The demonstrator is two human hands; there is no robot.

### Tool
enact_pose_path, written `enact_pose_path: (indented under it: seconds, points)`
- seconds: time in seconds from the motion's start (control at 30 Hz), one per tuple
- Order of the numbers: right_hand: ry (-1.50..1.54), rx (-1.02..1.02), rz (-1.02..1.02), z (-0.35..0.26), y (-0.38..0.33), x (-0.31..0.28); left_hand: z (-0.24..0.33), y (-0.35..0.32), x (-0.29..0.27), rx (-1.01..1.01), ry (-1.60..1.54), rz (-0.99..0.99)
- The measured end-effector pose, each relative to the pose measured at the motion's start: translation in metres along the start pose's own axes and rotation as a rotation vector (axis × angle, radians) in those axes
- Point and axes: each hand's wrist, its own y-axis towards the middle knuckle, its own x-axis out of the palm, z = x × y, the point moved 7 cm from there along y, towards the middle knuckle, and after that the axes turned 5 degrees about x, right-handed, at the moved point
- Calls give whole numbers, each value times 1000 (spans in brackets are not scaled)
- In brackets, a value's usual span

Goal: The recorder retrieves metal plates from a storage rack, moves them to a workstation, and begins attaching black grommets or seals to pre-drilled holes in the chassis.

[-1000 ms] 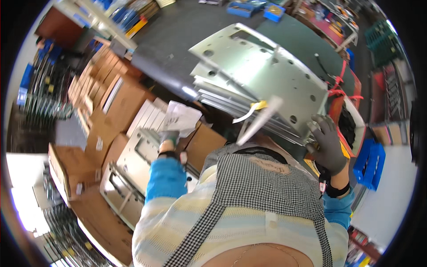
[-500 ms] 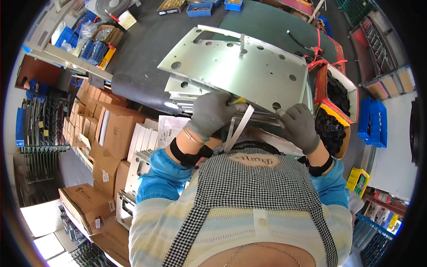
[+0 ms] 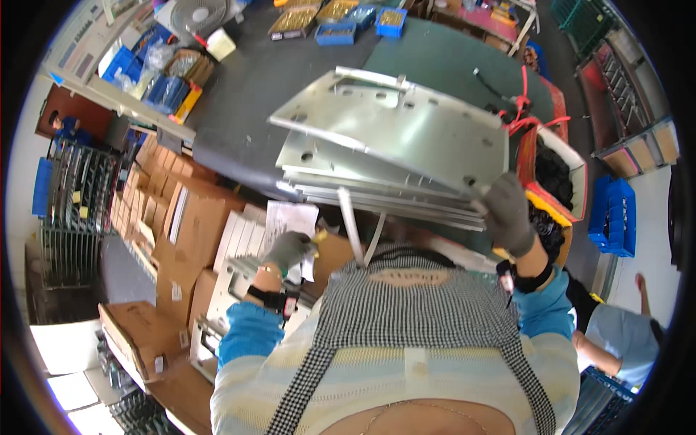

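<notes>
Right hand [image 3: 510, 214], gloved, is clenched on the near right edge of the top plate [image 3: 406, 130], which is tilted up off the stack [image 3: 362, 181] of like metal plates on the dark counter [image 3: 239, 94]. Left hand [image 3: 288, 250], also gloved, is down to the left of the stack, over a paper sheet [image 3: 290, 221] and white boxes [image 3: 243, 243] beside the cartons [image 3: 188, 217]; its fingers curl around a small yellow piece [image 3: 319, 235], though how firmly they hold it I cannot tell.

One hand at one edge is a thin hold for a broad plate, so it would likely twist or sag at its far left corner. A second hold on the left edge of the plate would steady it. Lifting it clear of the stack before any sideways move should spare the faces below from scraping, and the plate's raised tabs and holes look apt to catch. Two pale strips [image 3: 351, 232] hang from the near edge of the stack toward the person's apron; they could snag a sleeve. To the right of the stack sits a bin [image 3: 551, 163] of dark parts with red straps [image 3: 523, 109], close enough that a swing that way might strike it.
</notes>
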Motion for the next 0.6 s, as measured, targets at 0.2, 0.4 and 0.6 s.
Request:
enact_pose_path:
  seconds: [0.2,0.4,0.6]
  points:
    - [10,-2,-158,7,-8,18,28,28,25,16,-442,174]
    - [-75,107,-297,-9,1,19,95,70,77,4,-1309,-285]
    - [-67,-209,-305,-65,6,34,128,87,75,694,-863,-89]
